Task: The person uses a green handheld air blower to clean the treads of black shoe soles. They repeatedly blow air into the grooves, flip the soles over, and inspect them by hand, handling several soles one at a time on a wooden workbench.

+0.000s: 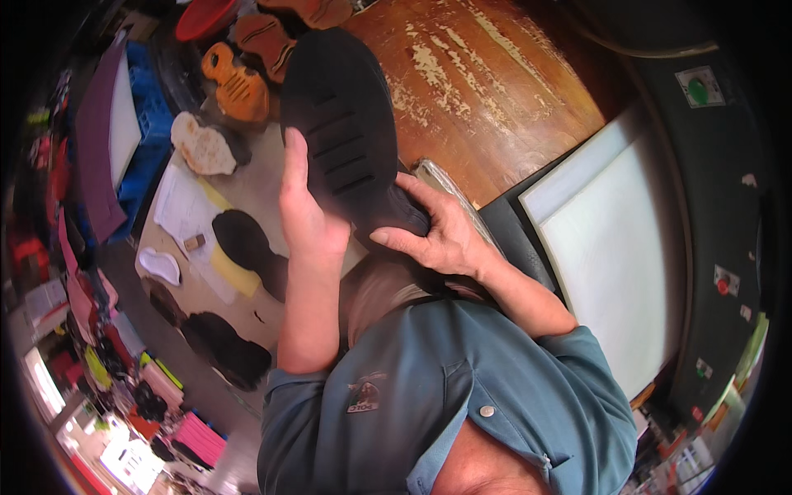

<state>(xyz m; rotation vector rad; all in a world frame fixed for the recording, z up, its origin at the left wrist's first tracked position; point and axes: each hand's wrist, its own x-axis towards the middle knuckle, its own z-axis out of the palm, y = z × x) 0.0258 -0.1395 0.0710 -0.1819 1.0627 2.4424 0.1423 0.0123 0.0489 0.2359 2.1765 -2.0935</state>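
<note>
A dark machine panel (716,173) is standing at the far right, beyond a brown board (495,91) with pale worn streaks and a white board (615,256). On the left of these boards, a pale worktop (247,177) is carrying several pieces. Above the worktop, toward its right side, a large black sole (334,91) is being held with its slotted face up and its wide end pointing away from the person. The left hand (313,214) is gripping the left side of the sole; its thumb is lying straight along the rim, and its other fingers are hiding behind. The right hand (450,231) is closing around the narrow end, with the thumb resting over it.

Below, near the middle of the worktop, a black sole-shaped piece (247,243) is lying flat, partly covered by the left forearm. Nearer to the person, a dark pair of pieces (223,346) is resting by the near edge. White papers (181,206) are spreading along the left edge. An orange slotted piece (239,87) and a stained whitish piece (202,144) are lying by the far edge. Near the left corner, a small white piece (159,266) is sitting, and a tiny brown block (195,242) is resting on the papers.
</note>
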